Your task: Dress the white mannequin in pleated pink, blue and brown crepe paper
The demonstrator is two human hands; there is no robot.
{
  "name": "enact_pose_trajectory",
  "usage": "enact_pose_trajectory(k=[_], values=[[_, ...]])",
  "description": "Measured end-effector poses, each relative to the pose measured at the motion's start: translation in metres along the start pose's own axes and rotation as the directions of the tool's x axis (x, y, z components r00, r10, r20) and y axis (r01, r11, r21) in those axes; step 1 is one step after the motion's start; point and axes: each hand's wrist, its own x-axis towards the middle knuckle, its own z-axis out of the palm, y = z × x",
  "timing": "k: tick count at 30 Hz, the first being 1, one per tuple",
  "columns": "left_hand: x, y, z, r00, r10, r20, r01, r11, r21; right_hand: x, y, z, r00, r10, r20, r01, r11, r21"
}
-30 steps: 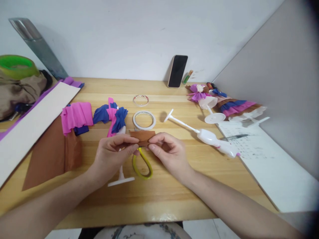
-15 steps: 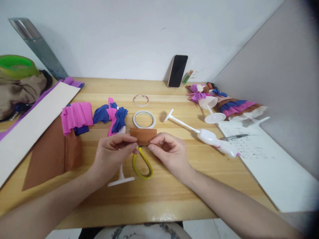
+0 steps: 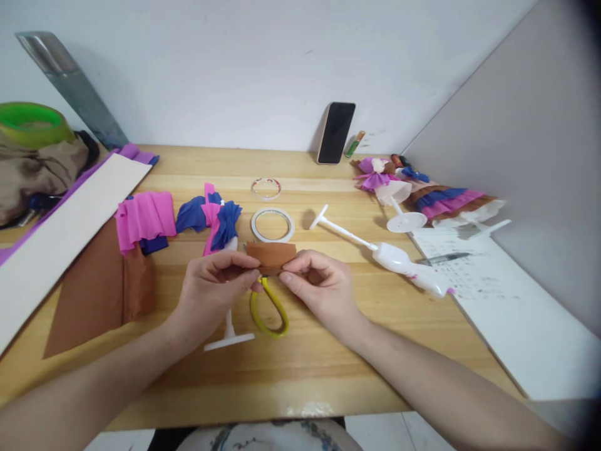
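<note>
Between my two hands is a small strip of brown crepe paper (image 3: pixel 271 254), stretched level above the table. The thumb and fingers of my left hand (image 3: pixel 216 280) pinch its left lower corner. My right hand (image 3: pixel 319 283) pinches the right lower corner the same way. Beneath the strip, a yellow-handled tool (image 3: pixel 277 321), probably scissors, lies partly hidden. Behind my left hand rises a white doll-like form on a stand (image 3: pixel 229 337), dressed at the top in blue and pink crepe paper (image 3: pixel 224 227). A roll of white tape (image 3: pixel 254 227) lies just beyond the strip.
Left are pink crepe paper (image 3: pixel 149 216), a brown sheet (image 3: pixel 89 294) and a long white board (image 3: pixel 70 247). At right lie a bare white doll form (image 3: pixel 393 258), dressed figures (image 3: pixel 446 203) and a pen (image 3: pixel 444 257) on written paper (image 3: pixel 521 326). A phone (image 3: pixel 336 133) leans on the wall.
Almost nothing differs. The brown strip's upper edge curls slightly more, while both hands keep the same pinch; the whole view has shifted a little.
</note>
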Motion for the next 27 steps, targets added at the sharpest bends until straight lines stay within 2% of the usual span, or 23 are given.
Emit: enact_pose_trajectory(k=[14, 20, 27], values=[[-0.001, -0.004, -0.001, 0.998, 0.058, 0.028, -0.058, 0.998, 0.016, -0.001, -0.002, -0.001, 0.999, -0.009, 0.03, 0.009, 1.0, -0.019], [0.002, -0.01, -0.004, 0.995, 0.091, 0.046, -0.096, 0.989, 0.112, 0.0, -0.004, -0.001, 0.999, 0.01, 0.037, -0.009, 1.0, -0.029], [0.001, -0.006, -0.003, 0.997, 0.073, 0.021, -0.075, 0.989, 0.128, 0.001, -0.004, -0.001, 1.0, 0.002, 0.027, -0.001, 1.0, -0.021]])
